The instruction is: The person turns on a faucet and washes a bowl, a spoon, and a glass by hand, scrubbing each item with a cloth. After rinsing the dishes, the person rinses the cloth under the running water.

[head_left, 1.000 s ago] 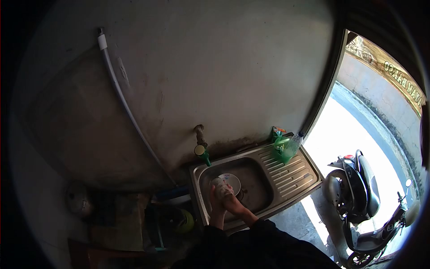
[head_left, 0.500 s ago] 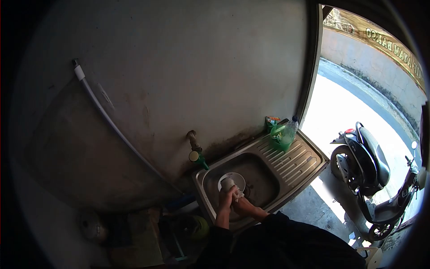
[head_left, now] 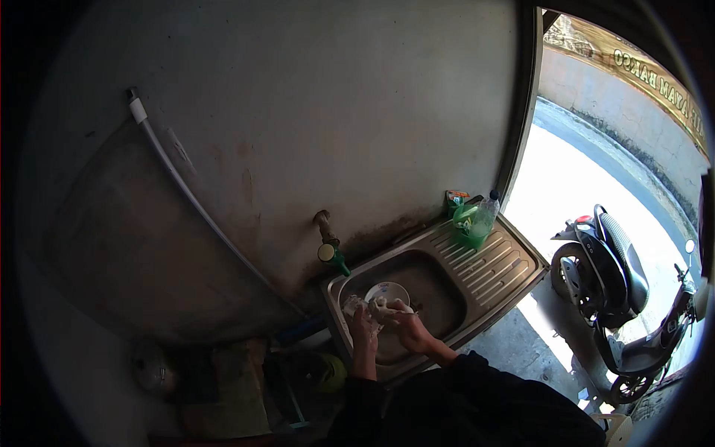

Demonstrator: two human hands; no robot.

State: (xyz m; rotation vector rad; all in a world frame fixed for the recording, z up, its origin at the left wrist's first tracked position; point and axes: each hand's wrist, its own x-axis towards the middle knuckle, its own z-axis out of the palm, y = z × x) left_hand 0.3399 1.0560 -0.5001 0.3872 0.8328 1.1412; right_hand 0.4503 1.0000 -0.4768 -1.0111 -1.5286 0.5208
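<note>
Both hands are over the left part of a steel sink [head_left: 439,328]. My left hand [head_left: 363,334] is closed around something whitish, perhaps foamy, too small to make out. My right hand [head_left: 411,329] is also closed, its fingers on a pale, thin item that I cannot make out. Just beyond the hands, a white bowl [head_left: 390,289] lies in the basin, its near part hidden by them. The green-handled tap [head_left: 335,261] is on the wall above the sink's left corner.
On the ribbed drainboard [head_left: 495,272] stand a green container [head_left: 469,237] and a clear bottle [head_left: 487,213]. A grey hose [head_left: 190,201] hangs down the wall. Below left is a cardboard piece [head_left: 242,387]. Scooters [head_left: 607,276] stand outside at the right.
My hands have moved apart, the left to the left and the right slightly right and up. The whitish cup-like thing between them has gone from its upright place. The view has shifted slightly.
</note>
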